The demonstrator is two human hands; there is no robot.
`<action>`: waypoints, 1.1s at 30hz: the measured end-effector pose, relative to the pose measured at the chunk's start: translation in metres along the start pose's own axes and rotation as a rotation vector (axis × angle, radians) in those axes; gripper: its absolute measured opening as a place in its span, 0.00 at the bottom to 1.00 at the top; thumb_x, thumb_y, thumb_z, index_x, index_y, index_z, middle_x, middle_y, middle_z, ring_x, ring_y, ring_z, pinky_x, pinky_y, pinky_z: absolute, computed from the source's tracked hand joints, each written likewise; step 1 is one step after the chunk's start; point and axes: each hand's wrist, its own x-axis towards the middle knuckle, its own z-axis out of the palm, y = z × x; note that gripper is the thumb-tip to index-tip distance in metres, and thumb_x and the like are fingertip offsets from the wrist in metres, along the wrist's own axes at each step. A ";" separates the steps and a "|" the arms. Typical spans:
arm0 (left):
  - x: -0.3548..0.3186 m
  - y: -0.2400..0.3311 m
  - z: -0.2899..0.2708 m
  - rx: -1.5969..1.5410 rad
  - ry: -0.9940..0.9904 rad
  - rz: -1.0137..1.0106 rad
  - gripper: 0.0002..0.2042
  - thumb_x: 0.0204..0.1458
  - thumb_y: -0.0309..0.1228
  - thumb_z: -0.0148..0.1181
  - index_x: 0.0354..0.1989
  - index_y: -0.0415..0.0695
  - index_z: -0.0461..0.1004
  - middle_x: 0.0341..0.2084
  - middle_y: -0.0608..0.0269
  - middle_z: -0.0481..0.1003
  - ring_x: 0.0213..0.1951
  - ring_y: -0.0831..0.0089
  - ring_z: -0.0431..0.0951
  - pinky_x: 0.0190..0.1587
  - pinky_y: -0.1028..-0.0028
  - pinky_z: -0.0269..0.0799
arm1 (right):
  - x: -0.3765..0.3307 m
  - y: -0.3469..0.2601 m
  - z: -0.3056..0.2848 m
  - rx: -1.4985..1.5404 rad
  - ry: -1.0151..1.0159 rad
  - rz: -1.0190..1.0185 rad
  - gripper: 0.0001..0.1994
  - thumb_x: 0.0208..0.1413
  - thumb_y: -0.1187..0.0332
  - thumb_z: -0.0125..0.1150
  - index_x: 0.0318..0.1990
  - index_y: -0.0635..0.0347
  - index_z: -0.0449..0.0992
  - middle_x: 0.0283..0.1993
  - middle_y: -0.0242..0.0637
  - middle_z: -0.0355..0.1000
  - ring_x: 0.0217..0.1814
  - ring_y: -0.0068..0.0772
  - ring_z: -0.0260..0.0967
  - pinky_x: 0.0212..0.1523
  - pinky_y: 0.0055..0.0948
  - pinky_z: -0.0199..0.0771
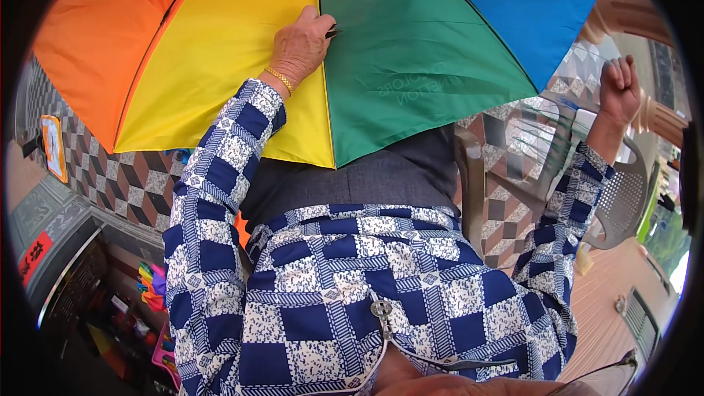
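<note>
An open umbrella [249, 66] with orange, yellow, green and blue panels is spread across my lap. My left hand [301, 48] is closed at the seam between the yellow and green panels, its fingers pinching the cloth by a dark rib. A small dark pointed piece [334, 31] sticks out past those fingers; what it is I cannot make out. Off to the right, apart from the umbrella, my right hand [620, 92] is raised and closed. Whatever it may hold is hidden or too fine to see.
A grey plastic chair [623, 198] stands at the right, near a brown railing [631, 7]. Patterned tiles [95, 136] cover the floor. At the lower left are bundled colourful cloths [152, 286] and a pink basket [165, 356]. An orange-framed board [53, 148] is at the far left.
</note>
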 end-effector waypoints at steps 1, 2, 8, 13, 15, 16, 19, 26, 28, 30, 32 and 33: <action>-0.001 0.000 0.001 0.002 -0.015 0.002 0.07 0.45 0.32 0.60 0.31 0.49 0.70 0.27 0.63 0.68 0.28 0.61 0.73 0.27 0.67 0.70 | 0.002 -0.014 -0.005 0.034 -0.030 -0.010 0.05 0.56 0.78 0.45 0.37 0.71 0.66 0.18 0.27 0.49 0.19 0.20 0.47 0.27 0.21 0.51; -0.002 0.000 0.002 0.003 -0.014 0.000 0.07 0.45 0.32 0.60 0.31 0.49 0.70 0.27 0.63 0.68 0.28 0.61 0.73 0.27 0.67 0.70 | 0.004 -0.026 -0.010 0.068 -0.060 -0.020 0.05 0.55 0.78 0.46 0.37 0.72 0.65 0.18 0.27 0.49 0.19 0.21 0.47 0.27 0.21 0.52; -0.013 0.002 -0.002 -0.049 -0.005 -0.030 0.10 0.46 0.33 0.59 0.33 0.44 0.68 0.28 0.57 0.69 0.29 0.56 0.73 0.29 0.64 0.70 | 0.004 -0.017 0.010 0.068 -0.069 -0.102 0.04 0.55 0.79 0.47 0.36 0.72 0.65 0.18 0.28 0.50 0.20 0.22 0.48 0.28 0.21 0.52; -0.012 -0.001 -0.004 0.066 -0.160 0.024 0.10 0.46 0.33 0.59 0.30 0.39 0.69 0.28 0.52 0.70 0.32 0.55 0.74 0.31 0.62 0.71 | -0.005 -0.023 0.004 0.078 -0.081 -0.045 0.05 0.55 0.79 0.46 0.37 0.72 0.66 0.19 0.29 0.51 0.20 0.22 0.49 0.31 0.24 0.55; -0.009 0.001 -0.002 0.097 -0.210 0.018 0.10 0.46 0.33 0.59 0.30 0.39 0.70 0.28 0.52 0.70 0.32 0.55 0.75 0.32 0.62 0.71 | -0.009 -0.021 0.005 0.069 -0.079 -0.049 0.05 0.55 0.79 0.46 0.37 0.72 0.66 0.19 0.29 0.52 0.20 0.22 0.49 0.31 0.24 0.55; -0.006 0.001 -0.003 0.129 -0.260 0.015 0.10 0.46 0.33 0.58 0.30 0.39 0.70 0.28 0.52 0.71 0.32 0.55 0.75 0.32 0.61 0.71 | -0.012 -0.021 0.006 0.069 -0.077 -0.051 0.05 0.55 0.79 0.46 0.37 0.72 0.66 0.19 0.29 0.52 0.20 0.22 0.49 0.31 0.24 0.55; 0.000 0.002 -0.003 0.187 -0.343 0.012 0.09 0.47 0.33 0.58 0.29 0.39 0.71 0.28 0.52 0.71 0.33 0.56 0.75 0.33 0.61 0.71 | -0.017 -0.018 0.011 0.047 -0.093 -0.053 0.05 0.55 0.79 0.46 0.38 0.72 0.66 0.19 0.29 0.52 0.20 0.21 0.50 0.31 0.23 0.55; 0.004 0.001 -0.001 0.225 -0.442 0.020 0.09 0.47 0.33 0.57 0.30 0.39 0.73 0.27 0.50 0.73 0.34 0.56 0.76 0.34 0.61 0.72 | -0.023 -0.022 0.001 0.064 -0.106 -0.066 0.05 0.56 0.78 0.46 0.38 0.72 0.66 0.19 0.29 0.52 0.21 0.21 0.50 0.31 0.23 0.55; 0.005 -0.001 0.003 0.136 -0.348 -0.021 0.09 0.47 0.33 0.57 0.30 0.39 0.73 0.27 0.50 0.73 0.32 0.55 0.75 0.33 0.62 0.71 | -0.032 -0.020 0.001 0.066 -0.085 -0.102 0.05 0.56 0.78 0.45 0.38 0.72 0.66 0.19 0.29 0.52 0.21 0.20 0.50 0.31 0.23 0.55; 0.005 -0.003 0.002 0.091 -0.310 -0.001 0.10 0.47 0.33 0.57 0.30 0.39 0.73 0.26 0.50 0.73 0.32 0.55 0.75 0.33 0.62 0.71 | -0.036 -0.002 0.008 0.062 -0.085 -0.077 0.06 0.57 0.78 0.44 0.39 0.71 0.65 0.19 0.28 0.51 0.21 0.20 0.49 0.31 0.23 0.54; 0.001 0.006 -0.009 -0.259 -0.153 -0.102 0.09 0.47 0.31 0.58 0.32 0.37 0.72 0.23 0.59 0.72 0.26 0.67 0.73 0.29 0.70 0.68 | -0.037 0.046 0.027 0.022 -0.082 0.029 0.06 0.60 0.73 0.43 0.36 0.65 0.66 0.19 0.26 0.49 0.21 0.20 0.48 0.31 0.23 0.54; 0.003 0.015 -0.024 -0.549 -0.138 -0.236 0.08 0.47 0.28 0.59 0.33 0.37 0.71 0.22 0.65 0.69 0.25 0.74 0.69 0.28 0.76 0.65 | -0.027 0.080 0.022 0.023 -0.229 0.116 0.07 0.61 0.70 0.43 0.34 0.61 0.66 0.19 0.25 0.48 0.21 0.19 0.49 0.32 0.24 0.54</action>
